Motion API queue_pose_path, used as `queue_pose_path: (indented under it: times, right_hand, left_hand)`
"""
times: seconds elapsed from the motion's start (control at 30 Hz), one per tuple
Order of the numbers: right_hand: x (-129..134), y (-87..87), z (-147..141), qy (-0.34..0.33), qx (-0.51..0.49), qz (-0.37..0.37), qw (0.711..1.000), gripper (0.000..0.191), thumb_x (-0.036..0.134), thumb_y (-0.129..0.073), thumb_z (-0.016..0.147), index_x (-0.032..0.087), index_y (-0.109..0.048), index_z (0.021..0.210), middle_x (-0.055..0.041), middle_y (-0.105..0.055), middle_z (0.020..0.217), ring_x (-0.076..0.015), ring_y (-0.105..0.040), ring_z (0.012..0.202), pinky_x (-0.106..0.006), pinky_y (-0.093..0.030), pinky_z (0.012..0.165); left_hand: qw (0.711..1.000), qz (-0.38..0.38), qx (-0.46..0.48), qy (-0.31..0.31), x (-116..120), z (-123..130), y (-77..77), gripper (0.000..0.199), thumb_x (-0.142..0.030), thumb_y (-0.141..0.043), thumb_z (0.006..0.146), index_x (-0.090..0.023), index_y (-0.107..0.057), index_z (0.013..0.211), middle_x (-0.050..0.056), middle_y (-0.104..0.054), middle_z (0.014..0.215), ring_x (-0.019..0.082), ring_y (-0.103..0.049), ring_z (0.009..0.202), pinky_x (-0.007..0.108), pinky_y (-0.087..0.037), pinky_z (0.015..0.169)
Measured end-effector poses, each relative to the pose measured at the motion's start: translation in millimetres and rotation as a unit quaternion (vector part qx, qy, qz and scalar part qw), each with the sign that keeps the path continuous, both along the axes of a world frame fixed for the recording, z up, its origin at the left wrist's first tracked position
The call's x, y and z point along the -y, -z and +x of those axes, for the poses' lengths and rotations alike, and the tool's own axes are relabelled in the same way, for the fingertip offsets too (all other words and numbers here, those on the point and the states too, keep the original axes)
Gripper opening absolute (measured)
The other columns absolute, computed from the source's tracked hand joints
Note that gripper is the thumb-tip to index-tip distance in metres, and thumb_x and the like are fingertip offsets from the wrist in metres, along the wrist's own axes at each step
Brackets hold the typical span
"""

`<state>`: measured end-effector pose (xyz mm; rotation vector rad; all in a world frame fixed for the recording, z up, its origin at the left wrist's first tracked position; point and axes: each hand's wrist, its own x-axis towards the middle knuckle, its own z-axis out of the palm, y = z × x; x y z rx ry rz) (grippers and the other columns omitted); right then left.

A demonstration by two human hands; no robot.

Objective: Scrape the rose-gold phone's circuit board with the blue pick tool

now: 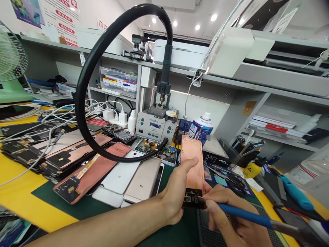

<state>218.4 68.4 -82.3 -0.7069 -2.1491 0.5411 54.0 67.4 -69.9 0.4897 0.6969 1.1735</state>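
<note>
My left hand (176,190) is closed around a phone screen (192,154), its thumb lying across the copper-coloured back. The screen is tilted up, with a black strip and small circuit parts at its near end. In my right hand (228,214) is a slim blue-handled tool (248,216), pinched near its front. The tool's thin tip meets the black strip or hovers just over it; I cannot tell which. Its metal rear end extends to the right. My right fingers are beside the screen's lower right corner.
A black hose (83,99) loops in front of me from a hot-air station (154,125). Phones (141,183) and copper-backed screens (102,159) cover the left of the green mat. A parts tray (169,156), spray can (202,127) and scissors (218,173) stand or lie beyond my hands.
</note>
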Motion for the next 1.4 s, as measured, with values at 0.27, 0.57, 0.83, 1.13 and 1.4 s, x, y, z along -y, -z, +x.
queue_pose_path:
  times: [0.27, 0.57, 0.83, 1.13, 1.4]
  right_hand:
    - [-1, 0.5, 3, -0.004, -0.001, -0.128, 0.992, 0.021, 0.032, -0.05, 0.105, 0.023, -0.061, 0.089, 0.0031, -0.06, 0.059, -0.0129, -0.061, 0.047, -0.023, -0.052, 0.053]
    - [-2, 3.0, 3, -0.015, -0.011, -0.094, 0.995, 0.019, 0.028, -0.049, 0.105, 0.023, -0.06, 0.091, 0.0042, -0.059, 0.062, -0.0103, -0.06, 0.047, -0.023, -0.054, 0.058]
    - [-6, -11.2, 0, -0.008, -0.046, -0.287, 0.957, 0.035, 0.047, -0.055, 0.101, 0.018, -0.062, 0.083, 0.0007, -0.065, 0.068, -0.0111, -0.063, 0.041, -0.025, -0.052, 0.053]
    - [-2, -30.4, -6, 0.03, -0.053, -0.361, 0.93, 0.039, 0.053, -0.064, 0.095, 0.018, -0.065, 0.08, -0.0001, -0.064, 0.053, -0.0159, -0.061, 0.042, -0.032, -0.053, 0.063]
    - [0, -20.7, -2, 0.007, -0.109, -0.249, 0.962, 0.023, 0.039, -0.063, 0.098, 0.02, -0.068, 0.085, 0.0015, -0.067, 0.071, -0.012, -0.065, 0.044, -0.023, -0.055, 0.048]
  left_hand:
    - [1.0, -0.003, 0.003, 0.005, 1, -1, 1.2, 0.056, -0.066, -0.056, 0.084, -0.012, -0.066, 0.093, 0.007, -0.063, 0.069, 0.018, -0.056, 0.056, 0.029, -0.045, 0.058]
    - [1.0, -0.017, 0.002, -0.012, 3, 0, -2.4, 0.057, -0.066, -0.057, 0.085, -0.011, -0.068, 0.094, 0.007, -0.062, 0.068, 0.018, -0.057, 0.054, 0.028, -0.047, 0.055]
    - [0.998, -0.054, 0.003, -0.027, 7, 0, -7.0, 0.056, -0.066, -0.047, 0.09, -0.013, -0.067, 0.096, 0.007, -0.064, 0.068, 0.02, -0.059, 0.056, 0.03, -0.049, 0.054]
    - [0.998, -0.056, 0.006, -0.028, 8, -1, -5.9, 0.06, -0.068, -0.048, 0.089, -0.013, -0.067, 0.102, 0.008, -0.065, 0.068, 0.022, -0.061, 0.055, 0.033, -0.05, 0.059]
    - [0.998, 0.04, 0.045, -0.033, 12, -1, -12.6, 0.06, -0.065, -0.055, 0.088, -0.009, -0.069, 0.106, 0.009, -0.068, 0.073, 0.022, -0.065, 0.063, 0.032, -0.052, 0.064]
